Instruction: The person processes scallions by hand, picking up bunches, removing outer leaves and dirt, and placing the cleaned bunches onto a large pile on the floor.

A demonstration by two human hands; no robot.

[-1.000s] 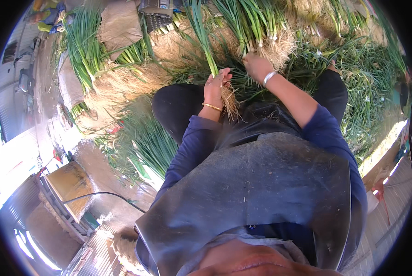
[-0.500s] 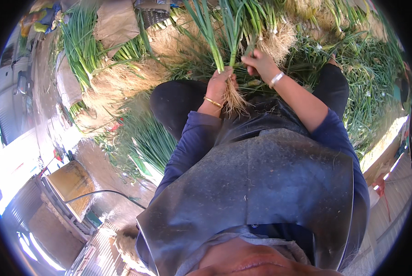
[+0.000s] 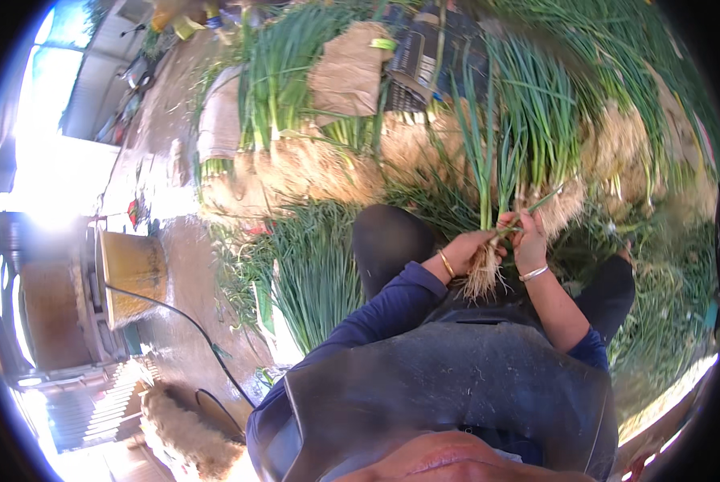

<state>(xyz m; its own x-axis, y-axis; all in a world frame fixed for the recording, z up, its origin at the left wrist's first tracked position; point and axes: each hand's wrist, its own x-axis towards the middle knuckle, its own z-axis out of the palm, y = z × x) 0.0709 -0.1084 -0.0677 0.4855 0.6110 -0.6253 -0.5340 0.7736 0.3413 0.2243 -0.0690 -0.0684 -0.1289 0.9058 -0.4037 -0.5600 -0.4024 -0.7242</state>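
Note:
My left hand is closed around a few green onions just above their roots. Their leaves point away from me, and the pale stringy roots hang below my fingers over my lap. Close beside it, my right hand is closed on a thin green leaf that crosses the stalks; one end sticks out past its fingers. The two hands nearly touch, and my fingers partly hide the lower stalks. Just beyond them lies a big bunch of green onions with bushy roots.
Rooted bundles lie in a row across the far side, with brown paper and a dark printed sack among them. Long green leaves are heaped at my left, loose trimmings at my right. A black hose crosses the floor.
The view has swung left, so everything sits further right and lower. My right hand has come closer to my left, to the onion stalks. The left keeps its hold.

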